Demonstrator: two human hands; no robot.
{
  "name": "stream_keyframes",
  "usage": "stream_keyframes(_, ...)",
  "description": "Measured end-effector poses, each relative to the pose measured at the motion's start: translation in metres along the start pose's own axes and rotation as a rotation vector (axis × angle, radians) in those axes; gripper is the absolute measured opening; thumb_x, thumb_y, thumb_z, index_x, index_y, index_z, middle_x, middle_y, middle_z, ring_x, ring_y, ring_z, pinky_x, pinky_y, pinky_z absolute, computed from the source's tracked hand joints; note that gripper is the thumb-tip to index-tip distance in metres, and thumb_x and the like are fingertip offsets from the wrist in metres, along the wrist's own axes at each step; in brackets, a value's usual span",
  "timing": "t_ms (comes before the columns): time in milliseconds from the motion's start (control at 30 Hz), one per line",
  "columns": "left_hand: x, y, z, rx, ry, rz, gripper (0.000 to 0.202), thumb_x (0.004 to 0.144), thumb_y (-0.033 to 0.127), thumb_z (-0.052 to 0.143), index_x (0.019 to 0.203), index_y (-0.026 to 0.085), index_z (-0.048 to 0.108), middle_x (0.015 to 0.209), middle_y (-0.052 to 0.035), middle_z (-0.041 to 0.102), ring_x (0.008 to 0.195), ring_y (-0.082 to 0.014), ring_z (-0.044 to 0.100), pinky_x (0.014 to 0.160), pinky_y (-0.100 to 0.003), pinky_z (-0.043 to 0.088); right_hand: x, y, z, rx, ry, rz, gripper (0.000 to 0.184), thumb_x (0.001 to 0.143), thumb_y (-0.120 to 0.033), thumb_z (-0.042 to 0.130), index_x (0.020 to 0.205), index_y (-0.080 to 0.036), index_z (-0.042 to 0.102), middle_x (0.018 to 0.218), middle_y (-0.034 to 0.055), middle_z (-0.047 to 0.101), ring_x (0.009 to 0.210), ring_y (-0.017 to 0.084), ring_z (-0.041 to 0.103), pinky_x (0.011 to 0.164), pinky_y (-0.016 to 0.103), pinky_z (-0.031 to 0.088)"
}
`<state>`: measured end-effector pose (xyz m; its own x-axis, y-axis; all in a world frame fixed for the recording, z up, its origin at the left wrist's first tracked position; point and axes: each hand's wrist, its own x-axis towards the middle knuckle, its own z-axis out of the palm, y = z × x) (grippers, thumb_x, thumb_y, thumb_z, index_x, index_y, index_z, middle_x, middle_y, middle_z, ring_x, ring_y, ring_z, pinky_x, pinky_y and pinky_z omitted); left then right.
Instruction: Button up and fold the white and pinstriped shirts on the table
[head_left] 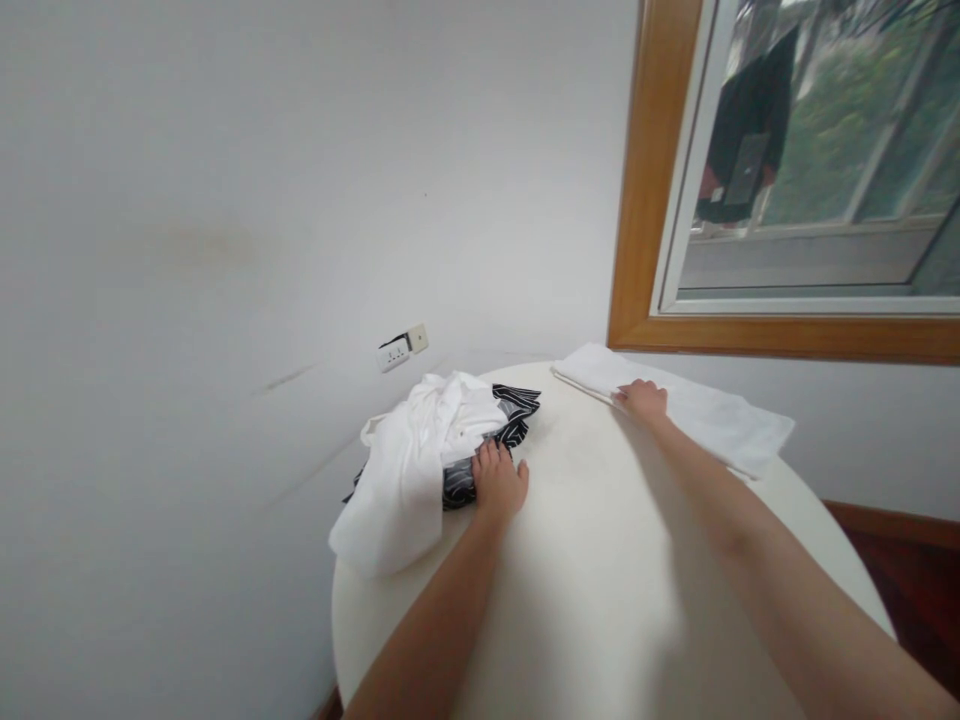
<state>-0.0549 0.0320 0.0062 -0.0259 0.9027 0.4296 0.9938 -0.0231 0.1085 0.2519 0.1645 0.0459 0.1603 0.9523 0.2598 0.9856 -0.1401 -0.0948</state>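
Observation:
My left hand (501, 482) rests on the near right side of a heaped pile of clothes. Its fingers are spread over a black garment with white lines (459, 484). On top of that lies a crumpled white garment (409, 480), which drapes down the pile's left side. At the far right of the table, my right hand (643, 400) is closed at the near left edge of a folded white cloth (705, 410). The cloth lies flat, with its layers showing along the near edge.
Both arms reach over a round white table (585, 600). A white wall with a socket (394, 354) stands close behind it at the left. A wood-framed window (634, 200) is above the right side, with a dark garment (750, 130) hanging beyond the glass.

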Motion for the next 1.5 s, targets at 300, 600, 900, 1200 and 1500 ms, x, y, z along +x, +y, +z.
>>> stream_keyframes(300,-0.001,0.002,0.002,0.033,0.03,0.008,0.053,0.089,0.036,0.044,0.129,0.004,0.055,0.137,-0.0211,0.05,0.13,-0.0339,0.041,0.11,-0.05,0.029,-0.013,0.024,-0.052,0.475,0.385,-0.073,0.063,0.096,-0.054,0.022,0.095,-0.014,0.07,0.097,0.0145,0.071,0.091,0.028,0.063,0.078,0.034,0.045)
stream_keyframes(600,0.009,-0.009,-0.012,-0.292,0.069,0.031,0.042,0.088,0.02,0.047,0.129,0.013,0.055,0.129,-0.0175,0.055,0.122,-0.033,0.046,0.098,-0.043,0.039,-0.213,0.029,-0.067,0.458,-0.302,-0.863,0.044,0.095,-0.052,0.039,0.126,-0.03,0.062,0.138,0.0054,0.055,0.132,0.025,0.044,0.111,0.045,0.029)
stream_keyframes(900,0.013,0.003,-0.026,-0.627,0.285,0.147,0.035,0.095,0.03,0.035,0.11,0.015,0.063,0.107,-0.013,0.067,0.1,-0.0257,0.057,0.092,-0.041,0.043,-0.233,0.025,-0.063,0.478,-0.213,-0.744,0.048,0.097,-0.049,0.035,0.133,-0.023,0.054,0.136,0.0091,0.055,0.125,0.021,0.05,0.107,0.036,0.036)
stream_keyframes(1200,0.01,-0.003,-0.04,-0.68,0.565,0.163,0.035,0.095,0.03,0.034,0.113,0.012,0.057,0.111,-0.0162,0.06,0.108,-0.0246,0.052,0.099,-0.041,0.039,-0.178,0.005,-0.038,-0.02,0.048,-0.32,0.051,0.091,-0.059,0.043,0.117,-0.018,0.059,0.112,0.0158,0.062,0.109,0.029,0.052,0.089,0.04,0.037)
stream_keyframes(1500,0.005,-0.005,-0.06,-0.726,0.629,0.158,0.032,0.096,0.029,0.034,0.115,0.014,0.055,0.113,-0.0145,0.057,0.111,-0.0226,0.049,0.102,-0.04,0.037,-0.228,0.009,-0.085,0.263,0.066,-0.758,0.037,0.098,-0.033,0.036,0.12,-0.019,0.062,0.1,0.0104,0.07,0.092,0.021,0.062,0.086,0.033,0.037)
